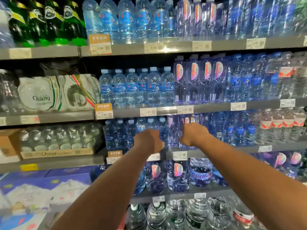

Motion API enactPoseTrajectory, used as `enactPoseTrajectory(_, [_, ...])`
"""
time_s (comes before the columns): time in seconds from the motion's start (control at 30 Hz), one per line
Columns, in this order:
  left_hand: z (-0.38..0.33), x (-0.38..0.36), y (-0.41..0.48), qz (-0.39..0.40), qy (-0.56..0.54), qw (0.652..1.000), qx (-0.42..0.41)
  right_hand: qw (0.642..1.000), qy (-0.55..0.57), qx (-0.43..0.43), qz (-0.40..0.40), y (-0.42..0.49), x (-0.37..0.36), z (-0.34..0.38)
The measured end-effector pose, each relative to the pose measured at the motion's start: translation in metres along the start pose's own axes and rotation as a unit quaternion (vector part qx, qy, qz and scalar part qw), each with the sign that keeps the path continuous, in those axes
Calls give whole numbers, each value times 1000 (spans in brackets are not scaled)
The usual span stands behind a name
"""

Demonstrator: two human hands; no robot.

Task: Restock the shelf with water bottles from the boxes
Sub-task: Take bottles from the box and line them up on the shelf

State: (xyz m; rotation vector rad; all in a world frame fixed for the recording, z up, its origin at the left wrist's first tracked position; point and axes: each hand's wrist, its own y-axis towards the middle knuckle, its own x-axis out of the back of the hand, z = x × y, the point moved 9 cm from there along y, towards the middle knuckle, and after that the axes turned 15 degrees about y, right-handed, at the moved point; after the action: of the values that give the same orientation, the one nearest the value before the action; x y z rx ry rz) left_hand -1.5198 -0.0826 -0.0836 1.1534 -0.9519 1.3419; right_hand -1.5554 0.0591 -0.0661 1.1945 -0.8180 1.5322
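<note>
I read "Chang", in dark script, on the white pack [41,97] at left. Top tag [100,47], orange header: 1.99. Middle tag [104,114] under it, same orange header: 1.99 again. White tag [185,110] further right: 2.59. Labels on the bottles [193,75]: too blurred for me to read.

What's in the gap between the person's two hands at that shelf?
In the head view, two bottles stand between the left hand and the right hand: a blue-capped water bottle and a violet-tinted bottle, both on the shelf.
</note>
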Motion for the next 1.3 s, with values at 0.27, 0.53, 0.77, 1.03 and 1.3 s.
enactPoseTrajectory(0.27, [-18,-21,-82,10,5,1000,-8,999,-14,-3,33,-76,-38,6])
enactPoseTrajectory(0.53, [-66,-35,-109,16,17,999,-48,999,-20,-9,45,-113,-58,-26])
enactPoseTrajectory(0.77, [-138,-61,-105,48,-2,997,-58,997,-4,-32,70,-126,-80,-97])
enactPoseTrajectory(1.03, [-249,-96,-94,75,-18,995,-65,991,-12,-41,125,-137,-104,-199])
enactPoseTrajectory(1.3, [-317,-156,-94,126,-20,989,-74,983,-7,-42,180,-139,-165,-274])
